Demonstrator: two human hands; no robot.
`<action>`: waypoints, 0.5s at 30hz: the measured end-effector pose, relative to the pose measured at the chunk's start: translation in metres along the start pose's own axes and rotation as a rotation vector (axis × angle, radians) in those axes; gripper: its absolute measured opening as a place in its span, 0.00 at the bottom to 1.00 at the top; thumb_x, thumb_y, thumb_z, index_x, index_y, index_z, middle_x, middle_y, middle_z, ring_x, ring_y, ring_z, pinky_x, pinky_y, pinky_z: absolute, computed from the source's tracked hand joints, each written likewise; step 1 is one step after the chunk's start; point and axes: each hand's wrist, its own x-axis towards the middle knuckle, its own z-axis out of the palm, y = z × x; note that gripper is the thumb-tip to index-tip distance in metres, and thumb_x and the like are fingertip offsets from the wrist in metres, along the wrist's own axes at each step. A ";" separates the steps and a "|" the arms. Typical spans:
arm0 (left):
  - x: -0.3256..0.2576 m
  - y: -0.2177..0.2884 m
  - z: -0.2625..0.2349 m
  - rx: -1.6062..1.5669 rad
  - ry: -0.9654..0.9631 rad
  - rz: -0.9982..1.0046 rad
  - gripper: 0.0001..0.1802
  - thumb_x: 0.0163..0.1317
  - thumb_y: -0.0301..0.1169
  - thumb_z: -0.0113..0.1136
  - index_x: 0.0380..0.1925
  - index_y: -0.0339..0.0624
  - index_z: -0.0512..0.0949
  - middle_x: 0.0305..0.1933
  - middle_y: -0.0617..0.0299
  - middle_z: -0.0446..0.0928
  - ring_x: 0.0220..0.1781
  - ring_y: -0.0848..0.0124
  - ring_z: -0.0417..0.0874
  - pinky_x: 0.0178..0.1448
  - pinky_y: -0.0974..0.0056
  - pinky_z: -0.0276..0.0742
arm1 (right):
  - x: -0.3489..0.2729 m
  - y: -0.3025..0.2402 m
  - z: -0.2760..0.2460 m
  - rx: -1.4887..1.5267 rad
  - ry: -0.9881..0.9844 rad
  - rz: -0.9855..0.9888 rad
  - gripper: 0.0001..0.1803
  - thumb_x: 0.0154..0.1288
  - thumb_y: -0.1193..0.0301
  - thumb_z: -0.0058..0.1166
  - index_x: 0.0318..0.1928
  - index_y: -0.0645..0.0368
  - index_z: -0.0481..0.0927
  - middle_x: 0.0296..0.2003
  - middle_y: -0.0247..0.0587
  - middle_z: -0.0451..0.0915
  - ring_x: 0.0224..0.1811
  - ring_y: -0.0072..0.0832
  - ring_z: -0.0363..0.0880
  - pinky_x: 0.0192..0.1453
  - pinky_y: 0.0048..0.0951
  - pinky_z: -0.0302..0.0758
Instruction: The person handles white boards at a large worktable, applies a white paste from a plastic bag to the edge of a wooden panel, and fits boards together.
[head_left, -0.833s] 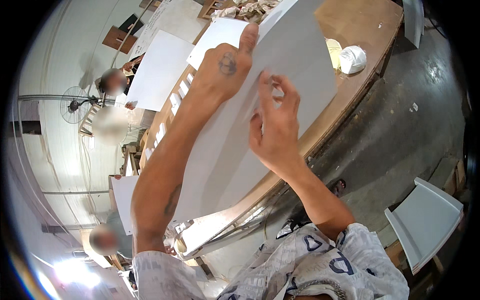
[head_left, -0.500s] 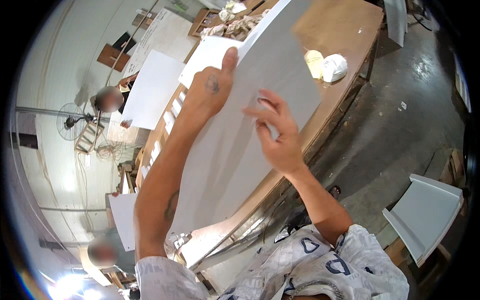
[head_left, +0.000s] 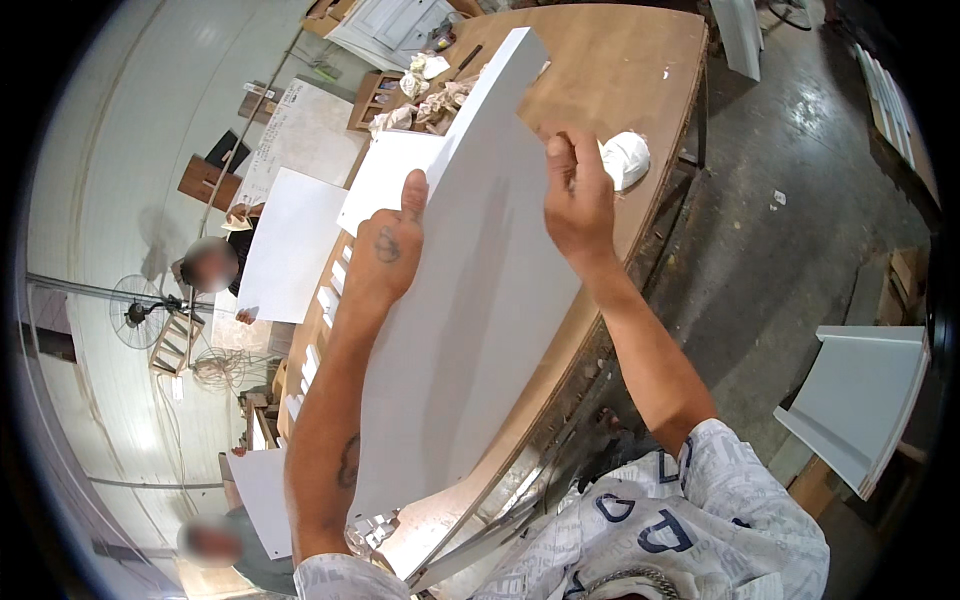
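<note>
A large white panel (head_left: 470, 300) with a thick edge stands tilted in front of me over the wooden workbench (head_left: 610, 50). On its left edge my left hand (head_left: 385, 245) is closed, thumb lying up along the rim. My right hand (head_left: 582, 205) is closed at the panel's right edge, fingers curled, and covers that part of the edge. What lies inside those fingers is partly hidden. Just beyond the right hand, a white rounded bundle (head_left: 626, 160) rests on the bench.
Crumpled cloths (head_left: 440, 105) and another white board (head_left: 390, 170) lie on the bench's far left. Across it a person holds a white sheet (head_left: 295, 245); a second person is lower left. A grey-white tray-like piece (head_left: 860, 400) stands at right above the concrete floor (head_left: 740, 240).
My right hand, spread in front of the panel before, has moved up and closed at its right edge. The panel has turned, its face now narrower. My left hand keeps its grip.
</note>
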 end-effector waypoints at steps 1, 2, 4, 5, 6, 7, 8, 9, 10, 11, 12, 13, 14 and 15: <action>-0.001 0.003 -0.002 0.002 -0.012 -0.018 0.51 0.62 0.69 0.22 0.15 0.26 0.72 0.25 0.37 0.75 0.31 0.51 0.75 0.44 0.51 0.71 | 0.000 -0.001 0.006 0.002 0.028 -0.107 0.20 0.68 0.73 0.40 0.58 0.70 0.64 0.53 0.59 0.73 0.54 0.44 0.75 0.61 0.37 0.69; -0.001 0.001 -0.001 0.004 -0.004 -0.013 0.51 0.62 0.69 0.22 0.15 0.26 0.72 0.25 0.37 0.75 0.31 0.51 0.75 0.44 0.51 0.71 | -0.002 0.000 0.010 -0.018 -0.015 -0.107 0.24 0.66 0.76 0.39 0.62 0.69 0.57 0.57 0.60 0.69 0.59 0.46 0.70 0.64 0.38 0.64; -0.001 -0.003 0.000 0.008 0.014 -0.002 0.51 0.62 0.69 0.22 0.15 0.26 0.73 0.25 0.37 0.76 0.30 0.51 0.76 0.44 0.50 0.71 | -0.005 0.001 0.016 -0.058 -0.100 -0.107 0.35 0.62 0.80 0.36 0.68 0.68 0.43 0.63 0.61 0.61 0.67 0.48 0.58 0.70 0.39 0.54; 0.000 -0.002 0.000 -0.003 0.011 0.000 0.51 0.62 0.69 0.23 0.16 0.26 0.73 0.25 0.37 0.76 0.30 0.50 0.76 0.44 0.50 0.71 | -0.004 0.005 0.019 -0.102 -0.103 -0.134 0.37 0.59 0.81 0.36 0.69 0.69 0.41 0.63 0.61 0.61 0.68 0.48 0.58 0.70 0.39 0.53; 0.001 -0.002 0.001 -0.014 0.008 0.003 0.52 0.62 0.69 0.23 0.16 0.26 0.74 0.25 0.37 0.76 0.30 0.50 0.76 0.44 0.50 0.71 | -0.003 0.009 0.023 -0.146 -0.106 -0.161 0.39 0.57 0.82 0.37 0.69 0.69 0.39 0.63 0.60 0.62 0.68 0.48 0.58 0.71 0.38 0.53; 0.002 -0.001 0.002 -0.025 0.005 0.007 0.52 0.62 0.69 0.23 0.16 0.25 0.74 0.26 0.36 0.76 0.30 0.49 0.77 0.44 0.50 0.71 | -0.002 0.012 0.024 -0.190 -0.108 -0.188 0.41 0.55 0.83 0.37 0.69 0.69 0.37 0.63 0.60 0.62 0.68 0.47 0.57 0.71 0.38 0.52; 0.001 -0.001 0.002 -0.031 0.007 0.002 0.51 0.62 0.68 0.24 0.17 0.25 0.75 0.26 0.36 0.76 0.30 0.49 0.77 0.44 0.50 0.72 | -0.003 0.011 0.026 -0.255 -0.122 -0.202 0.40 0.56 0.83 0.37 0.69 0.70 0.37 0.63 0.61 0.62 0.68 0.47 0.58 0.70 0.38 0.52; -0.001 -0.001 0.001 -0.037 0.009 -0.002 0.51 0.63 0.68 0.24 0.17 0.25 0.75 0.26 0.36 0.76 0.31 0.49 0.77 0.44 0.50 0.72 | -0.005 0.009 0.025 -0.321 -0.135 -0.217 0.40 0.57 0.82 0.36 0.69 0.71 0.38 0.63 0.61 0.63 0.68 0.46 0.59 0.70 0.39 0.51; -0.002 -0.001 0.000 -0.042 0.011 -0.005 0.51 0.63 0.68 0.25 0.17 0.25 0.76 0.26 0.36 0.76 0.31 0.48 0.78 0.44 0.50 0.72 | -0.007 0.007 0.025 -0.387 -0.148 -0.232 0.39 0.57 0.82 0.36 0.68 0.72 0.38 0.63 0.61 0.63 0.68 0.46 0.60 0.70 0.39 0.51; -0.002 -0.002 0.000 -0.039 0.007 -0.006 0.51 0.63 0.68 0.25 0.18 0.25 0.76 0.26 0.36 0.76 0.31 0.48 0.78 0.44 0.50 0.72 | -0.008 0.007 0.026 -0.423 -0.140 -0.251 0.39 0.57 0.82 0.36 0.68 0.72 0.39 0.62 0.61 0.64 0.66 0.45 0.62 0.69 0.39 0.51; -0.001 -0.002 0.000 -0.036 0.003 -0.006 0.51 0.63 0.68 0.25 0.18 0.25 0.76 0.26 0.36 0.76 0.31 0.48 0.78 0.44 0.51 0.72 | -0.008 0.006 0.027 -0.460 -0.131 -0.270 0.39 0.57 0.82 0.37 0.68 0.73 0.40 0.61 0.61 0.66 0.65 0.45 0.63 0.68 0.38 0.52; 0.000 -0.003 0.000 -0.033 -0.001 -0.006 0.50 0.63 0.67 0.26 0.18 0.26 0.77 0.26 0.36 0.76 0.32 0.48 0.79 0.44 0.51 0.73 | -0.009 0.005 0.028 -0.498 -0.122 -0.290 0.39 0.56 0.81 0.37 0.68 0.73 0.41 0.60 0.61 0.67 0.63 0.45 0.65 0.67 0.38 0.52; 0.000 -0.003 0.001 -0.026 0.012 0.003 0.50 0.63 0.67 0.26 0.18 0.26 0.76 0.26 0.36 0.76 0.31 0.48 0.79 0.44 0.51 0.73 | -0.010 0.004 0.027 -0.474 -0.133 -0.272 0.39 0.54 0.82 0.37 0.68 0.72 0.41 0.59 0.60 0.68 0.63 0.44 0.64 0.67 0.45 0.49; 0.000 -0.003 0.001 -0.020 0.024 0.012 0.50 0.64 0.67 0.26 0.17 0.26 0.76 0.25 0.36 0.77 0.31 0.49 0.78 0.44 0.51 0.73 | -0.011 0.003 0.026 -0.451 -0.144 -0.255 0.40 0.53 0.83 0.36 0.68 0.72 0.41 0.59 0.60 0.69 0.63 0.43 0.64 0.67 0.52 0.45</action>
